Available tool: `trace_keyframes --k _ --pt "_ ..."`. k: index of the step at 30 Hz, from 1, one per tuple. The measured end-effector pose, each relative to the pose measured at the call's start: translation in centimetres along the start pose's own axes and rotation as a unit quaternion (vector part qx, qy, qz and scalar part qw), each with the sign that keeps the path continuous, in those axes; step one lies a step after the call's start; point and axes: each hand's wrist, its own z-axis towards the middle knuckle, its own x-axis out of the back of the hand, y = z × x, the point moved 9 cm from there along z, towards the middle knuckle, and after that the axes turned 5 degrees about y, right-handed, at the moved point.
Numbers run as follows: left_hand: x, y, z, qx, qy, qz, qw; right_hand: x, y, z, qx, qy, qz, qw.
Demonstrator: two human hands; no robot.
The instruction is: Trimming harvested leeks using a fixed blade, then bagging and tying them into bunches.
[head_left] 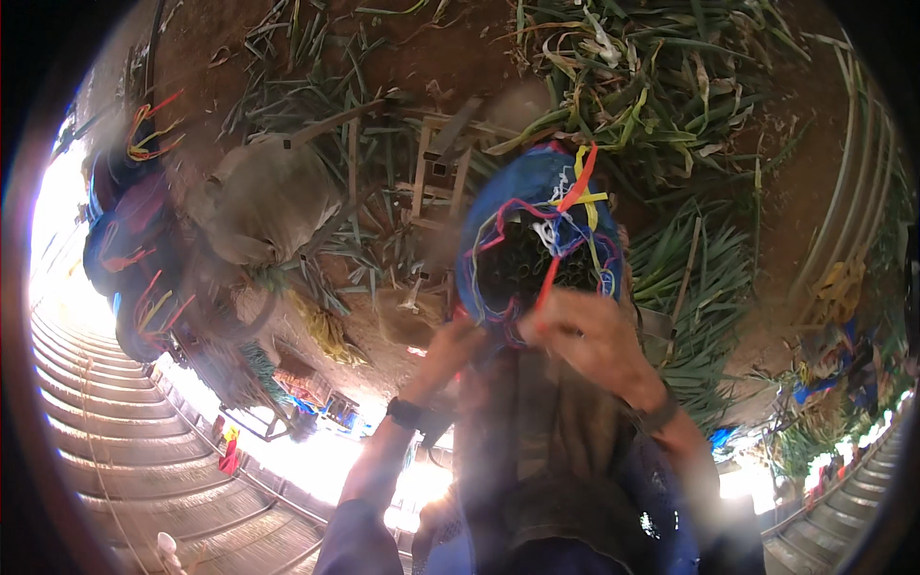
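Note:
A round blue sack (pixel 498 187) stands in front of me, its mouth facing up. Packed inside are dark green hollow tube ends (pixel 517 268), which look like cut leek or onion leaves. A cord in pink, blue and white runs around the mouth, and red and yellow strips cross it. At the near right rim, my right hand (pixel 599 345) has its fingers bent together on the red strip (pixel 548 281). My left hand (pixel 450 355) is at the near left rim, its fingers closed against the sack's edge; they are blurred.
Heaps of long green leaves (pixel 661 86) lie on the brown soil ahead, with more leaves (pixel 695 297) at the right. A wooden frame (pixel 436 168) and a stuffed pale sack (pixel 268 201) are left of the blue sack. Dark bundles with coloured strips (pixel 134 249) stand far left.

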Motion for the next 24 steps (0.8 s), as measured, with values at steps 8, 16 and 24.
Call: trace_keyframes --k 8,16,24 --pt "0.8 20.9 -0.6 -0.311 0.266 0.426 0.807 8.0 -2.6 -8.9 -0.12 -0.094 0.091 0.984" --pt "-13.9 27.5 5.5 -0.419 0.088 0.58 0.693 9.8 -2.7 -10.0 -0.152 -0.063 0.142 0.976" --pt "-9.9 30.1 -0.4 -0.267 -0.029 0.095 0.959 14.5 -7.4 -9.6 -0.001 0.011 0.182 0.983"
